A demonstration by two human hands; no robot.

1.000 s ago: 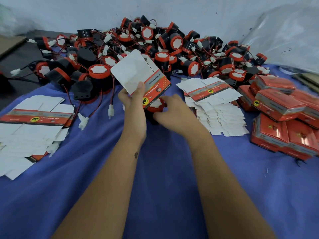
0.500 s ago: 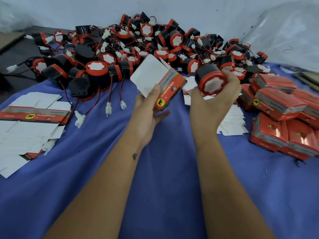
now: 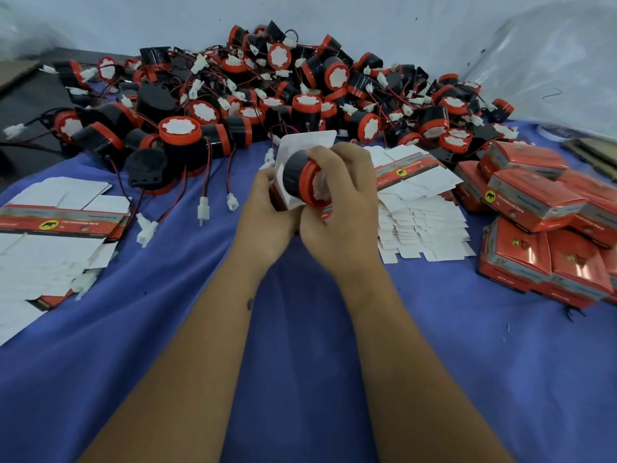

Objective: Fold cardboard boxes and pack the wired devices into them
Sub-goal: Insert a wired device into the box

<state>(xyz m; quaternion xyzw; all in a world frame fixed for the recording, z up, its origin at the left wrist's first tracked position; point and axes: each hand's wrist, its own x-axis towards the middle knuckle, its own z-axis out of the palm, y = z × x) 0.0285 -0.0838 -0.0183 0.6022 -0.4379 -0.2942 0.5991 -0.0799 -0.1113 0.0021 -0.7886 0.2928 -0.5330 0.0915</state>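
My right hand [image 3: 340, 208] grips a black round wired device [image 3: 300, 180] with a red rim, its white face turned toward my palm. My left hand [image 3: 267, 212] holds a partly folded cardboard box [image 3: 300, 145], white inside and red outside, right against the device. The device's black end sits at the box's open side; how far it is in I cannot tell. A big heap of the same wired devices [image 3: 267, 95] lies behind my hands on the blue cloth.
Flat unfolded boxes lie in one stack at the left [image 3: 56, 228] and another at the right [image 3: 417, 212]. Closed red boxes [image 3: 541, 222] are piled at the far right. Loose wires with white plugs [image 3: 203, 208] trail from the heap toward my hands.
My right hand has brought the device down and left from the air to the box. My left hand has turned the box toward it. Both hands now meet at the centre.
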